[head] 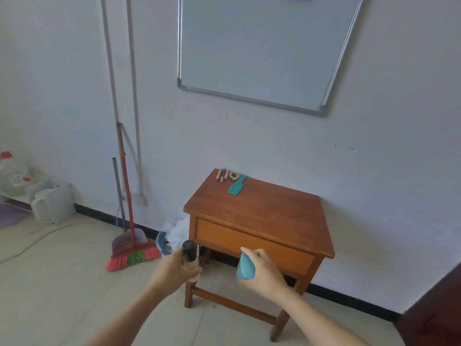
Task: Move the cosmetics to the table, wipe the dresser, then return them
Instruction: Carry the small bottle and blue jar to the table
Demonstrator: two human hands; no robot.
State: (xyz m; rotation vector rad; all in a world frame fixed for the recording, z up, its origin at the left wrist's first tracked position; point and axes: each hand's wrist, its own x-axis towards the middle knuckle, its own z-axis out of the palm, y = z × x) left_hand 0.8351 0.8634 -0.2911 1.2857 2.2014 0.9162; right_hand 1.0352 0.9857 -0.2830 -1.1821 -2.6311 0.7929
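The left hand (174, 269) is gripping a black-capped bottle (189, 253), fingers wrapped round its pale body, the cap pointing up. Over at three o'clock from it, the right hand (264, 273) is holding a teal container (245, 267), thumb on top and fingers curled beneath. Both are hanging in the air in front of the wooden table (262, 216), level with its drawer front, neither one touching the wood.

On the tabletop, up at the far edge around eleven o'clock, a teal comb (237, 187) is lying flat with its handle angling towards the wall. Just beside it at ten o'clock, a few small brown sticks (221, 175) and a pale ring-shaped piece (234, 175) are sitting in a row; they are too small to make out.

At nine o'clock from the table, a white plastic bag (174, 233) is slumping against its leg, and further out a red broom (132, 255) and purple dustpan (127, 239) are leaning on the wall. A whiteboard (262, 46) is hanging at twelve o'clock. White jugs (52, 203) are standing far off at nine o'clock, and dark furniture (434, 315) is edging in at four.
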